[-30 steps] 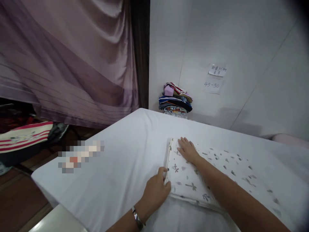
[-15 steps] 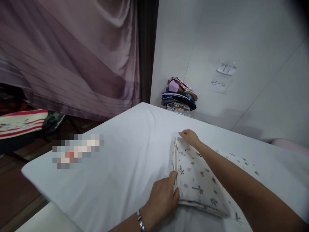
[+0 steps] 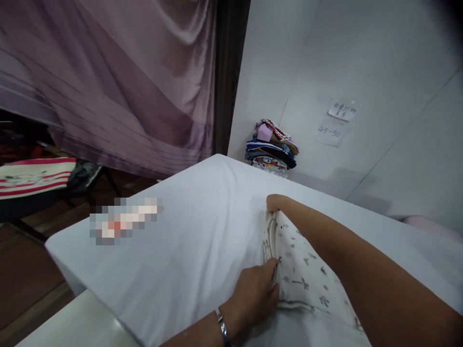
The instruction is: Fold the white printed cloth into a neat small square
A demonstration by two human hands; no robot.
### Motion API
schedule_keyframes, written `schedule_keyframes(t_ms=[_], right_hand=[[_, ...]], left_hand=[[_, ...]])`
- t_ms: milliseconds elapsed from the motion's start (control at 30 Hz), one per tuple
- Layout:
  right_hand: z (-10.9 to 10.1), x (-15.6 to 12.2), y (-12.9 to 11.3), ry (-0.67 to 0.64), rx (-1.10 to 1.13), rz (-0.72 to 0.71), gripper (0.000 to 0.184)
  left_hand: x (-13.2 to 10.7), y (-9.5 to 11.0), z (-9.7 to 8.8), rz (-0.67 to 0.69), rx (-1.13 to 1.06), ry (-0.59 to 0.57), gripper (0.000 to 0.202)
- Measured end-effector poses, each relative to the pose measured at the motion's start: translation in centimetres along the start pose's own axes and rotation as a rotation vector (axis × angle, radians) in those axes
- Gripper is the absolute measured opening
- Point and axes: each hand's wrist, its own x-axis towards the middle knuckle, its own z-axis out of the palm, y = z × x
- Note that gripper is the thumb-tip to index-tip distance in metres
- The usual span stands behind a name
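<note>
A folded white cloth [image 3: 307,270] printed with small plants and leaves lies on the white-covered table [image 3: 188,250]. Its layered left edge is raised a little. My left hand [image 3: 253,296], with a silver bracelet at the wrist, pinches the near part of that edge between thumb and fingers. At the far left corner of the cloth my right hand [image 3: 275,202] is closed on the edge, its fingertips mostly hidden. My right forearm crosses over the cloth and covers part of its far side.
A stack of folded clothes [image 3: 273,147] stands by the wall at the table's far side. Two paper notes [image 3: 336,123] are stuck to the wall. A blurred-out item [image 3: 126,221] lies at the table's left. Behind hangs a mauve curtain [image 3: 144,86]; a striped cloth [image 3: 36,178] lies at far left.
My right hand has closed down onto the cloth's far corner, and the layered edge now stands up more. My left hand keeps its grip. The view has shifted slightly.
</note>
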Motion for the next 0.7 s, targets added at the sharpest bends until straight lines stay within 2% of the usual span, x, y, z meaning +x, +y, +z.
schedule_keyframes(t_ms=[100,200,400,567,700], right_hand=[[0.0,-0.2,-0.4,-0.145,-0.070,0.121,0.010],[0.1,-0.5,-1.1,-0.207,-0.084,0.176,0.013],[-0.7,-1.7,-1.2,-0.253,-0.030,0.208,0.025],[-1.2,-2.8,-0.7,-0.269,-0.041,0.178,0.020],[-1.0,-3.1,-0.6,-0.252,-0.054,0.147,0.029]], left_hand=[[-0.1,0.3,0.0,0.041,-0.015,0.005,0.040],[-0.2,0.4,0.0,0.058,-0.010,0.002,0.040],[-0.2,0.5,0.0,0.084,0.006,0.007,0.040],[-0.2,0.4,0.1,0.098,0.007,0.013,0.034],[-0.2,0.5,0.0,0.095,-0.003,0.013,0.030]])
